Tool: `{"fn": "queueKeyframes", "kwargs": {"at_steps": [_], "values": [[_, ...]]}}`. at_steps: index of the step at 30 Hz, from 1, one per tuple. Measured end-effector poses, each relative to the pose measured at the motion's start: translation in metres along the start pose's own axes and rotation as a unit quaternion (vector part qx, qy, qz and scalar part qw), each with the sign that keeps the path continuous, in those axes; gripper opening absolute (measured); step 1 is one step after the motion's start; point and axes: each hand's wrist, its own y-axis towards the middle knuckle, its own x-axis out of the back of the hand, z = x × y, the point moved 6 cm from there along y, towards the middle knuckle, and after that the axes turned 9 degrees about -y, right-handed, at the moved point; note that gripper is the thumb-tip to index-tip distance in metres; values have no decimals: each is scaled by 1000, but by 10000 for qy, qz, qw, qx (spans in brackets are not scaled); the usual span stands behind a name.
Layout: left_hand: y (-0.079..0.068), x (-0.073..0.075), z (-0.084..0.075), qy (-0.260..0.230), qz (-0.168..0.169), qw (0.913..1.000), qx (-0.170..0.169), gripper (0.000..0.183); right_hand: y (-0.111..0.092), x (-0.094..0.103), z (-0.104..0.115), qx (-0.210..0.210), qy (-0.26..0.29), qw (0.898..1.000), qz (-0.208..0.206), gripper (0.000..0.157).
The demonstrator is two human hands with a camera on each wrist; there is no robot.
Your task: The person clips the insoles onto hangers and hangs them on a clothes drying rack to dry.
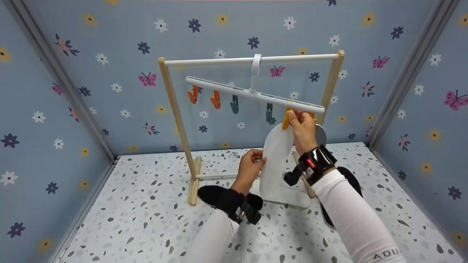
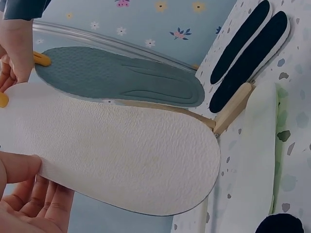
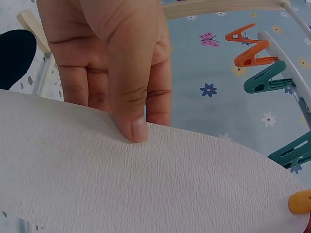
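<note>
My left hand (image 1: 250, 170) pinches the edge of a white-backed shoe insole (image 1: 276, 164) between thumb and fingers. In the right wrist view, that thumb lies flat on the insole's textured white face. At the insole's upper end, my right hand (image 1: 304, 129) holds a yellow clothespin (image 1: 286, 119), whose tip overlaps the insole. The clothespin hangs near the lower right end of a tilted white hanger (image 1: 252, 94). Behind, a grey-green insole (image 2: 121, 77) hangs from a second yellow clothespin (image 2: 42, 59). My right fingertips are mostly hidden in the wrist views.
The hanger hooks over a rack's white top bar (image 1: 212, 61) with wooden posts (image 1: 175, 113). Orange clothespins (image 1: 215, 100) and green clothespins (image 1: 234, 104) dangle from it. Black insoles (image 2: 250, 63) and a pale green-edged insole (image 1: 292, 197) lie on the speckled surface (image 1: 146, 219).
</note>
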Motion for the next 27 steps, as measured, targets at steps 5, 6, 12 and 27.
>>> {"fn": "queueKeyframes", "kwargs": {"at_steps": [5,6,12,27], "values": [[-1,4,2,35,0,10000,34,17,-3,-1,-1,-31,-158,9998,102,27],[-2,4,3,50,-5,10000,39,17,-3,-1,-2,-44,-179,9998,103,27],[-1,8,7,132,-62,9999,33,17,-3,-1,-2,-64,-154,9998,65,27],[-10,26,23,-221,-195,9994,162,19,-4,1,-6,-76,59,9999,81,27]]}}
